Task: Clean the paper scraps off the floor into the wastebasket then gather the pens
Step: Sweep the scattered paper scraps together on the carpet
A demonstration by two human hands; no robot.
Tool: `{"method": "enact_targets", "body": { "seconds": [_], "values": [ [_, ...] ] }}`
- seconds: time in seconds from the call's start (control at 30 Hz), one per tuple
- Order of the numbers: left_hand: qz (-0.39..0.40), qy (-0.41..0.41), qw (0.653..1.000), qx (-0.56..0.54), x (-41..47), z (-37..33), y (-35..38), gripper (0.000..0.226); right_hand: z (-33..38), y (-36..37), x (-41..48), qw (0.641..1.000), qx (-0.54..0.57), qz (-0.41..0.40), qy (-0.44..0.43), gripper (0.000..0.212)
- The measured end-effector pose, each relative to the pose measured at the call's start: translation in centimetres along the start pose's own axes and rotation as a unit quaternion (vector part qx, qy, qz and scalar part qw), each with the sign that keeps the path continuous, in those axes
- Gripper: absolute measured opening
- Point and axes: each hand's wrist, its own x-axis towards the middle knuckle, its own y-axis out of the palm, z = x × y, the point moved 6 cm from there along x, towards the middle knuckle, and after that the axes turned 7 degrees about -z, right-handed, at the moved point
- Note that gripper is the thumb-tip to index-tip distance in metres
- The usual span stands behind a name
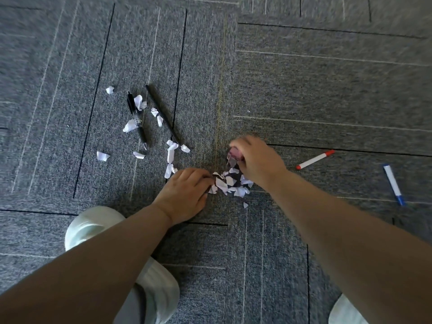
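Gathering stage of the floor clean-up, seen from the head camera: on the grey carpet floor [304, 90] a heap of paper scraps [230, 183] lies between the left hand [184, 195] and the right hand [259, 160], each touching one side of it. The left fingers [203, 177] are curled, their tips tucked into the heap's near-left edge; whether they pinch any paper cannot be told. The right fingers [243, 146] are bent downward over the heap's far side and blurred, covering a pinkish object [235, 154] that cannot be identified, so their grip is likewise unclear. Progress is judged early to middle: no wastebasket is in view, and loose scraps [170, 157] lie scattered to the left, well apart from both hands. Several sit against the black click pen [138, 120] and the slim black pen [163, 116]. The second step is not begun — those two pens, the red-capped marker [314, 159] just beyond the right hand and the blue-capped marker [394, 184] farther right all lie separately on the carpet. A pale shoe [93, 225] shows beside the left forearm.
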Motion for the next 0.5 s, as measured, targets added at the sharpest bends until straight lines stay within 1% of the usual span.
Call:
{"method": "enact_targets", "body": {
  "seconds": [0.1, 0.17, 0.2, 0.23, 0.27, 0.3, 0.33, 0.37, 0.43, 0.47, 0.5],
  "values": [
    [-0.013, -0.027, 1.0, -0.007, -0.3, 0.4, 0.2, 0.046, -1.4, -0.8, -0.9, 0.997, 0.04, -0.047, 0.052, 0.037],
    [0.013, -0.044, 0.999, -0.009, -0.4, 0.6, 0.8, 0.06, -2.9, -1.8, -1.3, 0.989, 0.056, -0.089, 0.101, 0.031],
    [0.027, -0.05, 0.998, -0.001, -0.4, 0.6, 1.1, 0.068, -3.8, -2.3, -1.5, 0.983, 0.053, -0.111, 0.134, 0.034],
    [0.042, -0.054, 0.998, 0.011, -0.4, 0.6, 1.5, 0.074, -4.8, -2.7, -1.8, 0.978, 0.026, -0.122, 0.166, 0.043],
    [0.051, -0.06, 0.997, 0.025, -0.4, 0.5, 1.7, 0.08, -5.5, -2.9, -2.3, 0.976, -0.026, -0.116, 0.184, 0.057],
    [0.054, -0.074, 0.995, 0.039, -0.4, 0.5, 1.7, 0.084, -5.7, -2.8, -2.9, 0.976, -0.078, -0.093, 0.178, 0.07],
    [0.047, -0.096, 0.993, 0.048, -0.3, 0.7, 1.7, 0.087, -5.4, -2.2, -3.4, 0.981, -0.111, -0.055, 0.147, 0.08],
    [0.04, -0.132, 0.989, 0.048, -0.4, 1.2, 1.6, 0.09, -4.4, -1.1, -4.0, 0.988, -0.118, -0.009, 0.1, 0.086],
    [0.056, -0.216, 0.974, 0.038, -0.8, 2.8, 1.6, 0.097, -1.8, 1.6, -5.0, 0.992, -0.09, 0.082, 0.005, 0.098],
    [0.065, -0.241, 0.968, 0.031, -1.0, 3.6, 1.6, 0.098, -0.6, 2.8, -5.1, 0.99, -0.08, 0.11, -0.026, 0.105],
    [0.068, -0.243, 0.967, 0.02, -1.2, 4.2, 1.5, 0.098, 0.2, 3.9, -4.9, 0.989, -0.077, 0.122, -0.044, 0.112]
  ]
}}
